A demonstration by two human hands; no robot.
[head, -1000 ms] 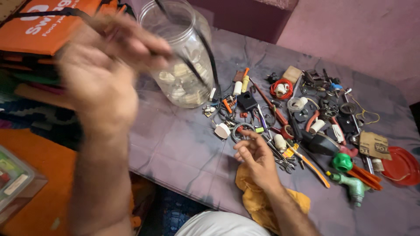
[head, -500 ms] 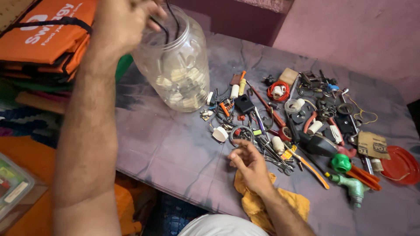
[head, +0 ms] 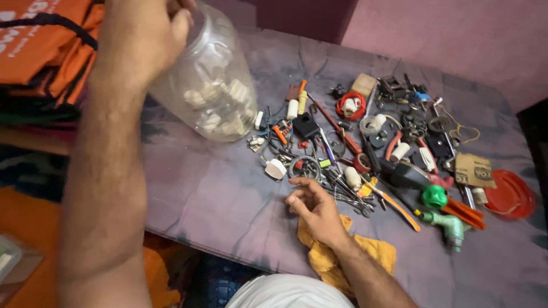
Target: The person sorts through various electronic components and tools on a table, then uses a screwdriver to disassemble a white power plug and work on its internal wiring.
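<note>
Left hand (head: 149,35): clenched at the mouth of the clear jar (head: 208,85).
Jar: tilted, base resting on the grey tabletop (head: 200,194), small pale parts inside.
Right hand (head: 314,205): grip released, fingers loosely curled, beside the pile of small tools (head: 354,165), over a yellow cloth (head: 342,256).

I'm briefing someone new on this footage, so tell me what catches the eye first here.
The left hand fills the upper left, its grip closed over the mouth of a tilted clear plastic jar holding pale small parts. Right of the jar, a dense scatter of small hardware covers the grey cloth-covered table, with a red lid at its far right edge. The right hand rests at the pile's near edge, above a yellow rag.
</note>
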